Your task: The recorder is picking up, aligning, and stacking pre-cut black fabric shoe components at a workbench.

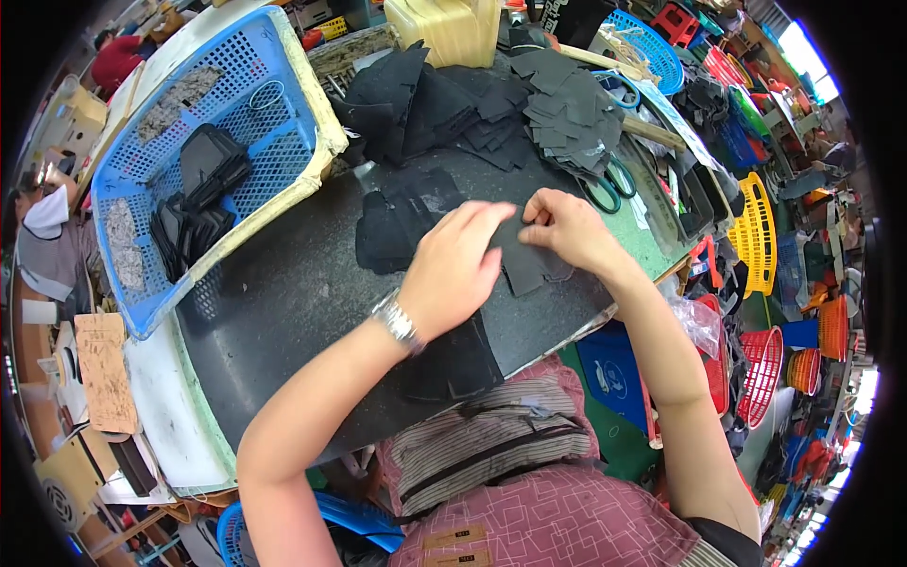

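Note:
My left hand (452, 269), with a metal-banded watch (394, 319) at the wrist, reaches over the dark work surface. Its fingers are stretched out and the thumb stands apart. Close to its fingertips is my right hand (569, 230), its fingers curled in toward the thumb; whatever may be between them is hidden. Below both lies a flat dark grey cut piece (526, 269), partly covered by the hands. Black fabric-like pieces (383, 231) lie just left of my left hand. Another black piece (463, 364) rests at the table's near edge.
A blue plastic basket (203, 274) with stacked black pieces (213, 165) stands at left. Behind my hands are heaped black pieces (416, 104) and a pile of grey cut pieces (572, 109). Green-handled scissors (619, 180) lie at right. A yellowish block (444, 28) stands at the back.

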The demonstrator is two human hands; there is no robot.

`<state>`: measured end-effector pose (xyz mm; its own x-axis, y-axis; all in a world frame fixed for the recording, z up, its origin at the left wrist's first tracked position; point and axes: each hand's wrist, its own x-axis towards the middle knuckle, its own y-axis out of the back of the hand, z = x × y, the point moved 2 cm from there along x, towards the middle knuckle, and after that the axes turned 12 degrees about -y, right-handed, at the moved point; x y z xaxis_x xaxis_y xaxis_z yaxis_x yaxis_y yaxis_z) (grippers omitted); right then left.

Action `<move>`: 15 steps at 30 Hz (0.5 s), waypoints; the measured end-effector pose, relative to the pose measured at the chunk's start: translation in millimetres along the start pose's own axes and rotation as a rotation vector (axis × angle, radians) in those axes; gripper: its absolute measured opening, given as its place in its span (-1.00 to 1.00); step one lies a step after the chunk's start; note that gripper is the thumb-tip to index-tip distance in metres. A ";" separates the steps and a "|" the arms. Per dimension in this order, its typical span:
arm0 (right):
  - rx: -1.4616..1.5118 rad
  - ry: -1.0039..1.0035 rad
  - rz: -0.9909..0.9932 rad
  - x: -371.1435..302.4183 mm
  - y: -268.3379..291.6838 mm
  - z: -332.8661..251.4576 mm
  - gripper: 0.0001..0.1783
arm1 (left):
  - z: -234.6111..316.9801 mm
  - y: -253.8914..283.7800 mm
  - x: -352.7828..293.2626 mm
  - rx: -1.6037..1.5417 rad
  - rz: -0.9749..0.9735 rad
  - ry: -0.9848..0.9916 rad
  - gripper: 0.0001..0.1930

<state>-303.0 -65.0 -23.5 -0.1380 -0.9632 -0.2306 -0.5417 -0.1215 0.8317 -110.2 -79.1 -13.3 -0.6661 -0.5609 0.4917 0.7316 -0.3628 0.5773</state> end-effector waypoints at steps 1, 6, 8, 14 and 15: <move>0.055 -0.085 -0.058 5.1 -0.3 0.5 -0.67 | -7.9 -9.8 8.1 -0.001 0.011 0.012 -0.58; 0.384 0.107 0.052 -17.3 0.8 11.7 -0.85 | -24.4 -32.8 23.1 -0.009 -0.194 0.213 -0.57; 0.672 0.135 0.221 -38.4 8.1 30.1 -0.90 | -24.6 -33.4 20.1 0.046 -0.206 -0.062 -0.56; 0.880 -0.111 0.232 -87.7 10.2 -6.5 -0.71 | 8.0 10.4 -5.7 -0.523 -0.090 0.405 -0.63; 0.928 -0.136 0.068 -94.5 0.8 -25.1 -0.57 | 23.5 21.4 -27.5 -0.680 -0.047 0.520 -0.55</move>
<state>-269.5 19.9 11.7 -0.2572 -0.9180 -0.3018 -0.9654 0.2298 0.1235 -79.7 -53.9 0.8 -0.6681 -0.7438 0.0196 0.7438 -0.6683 -0.0081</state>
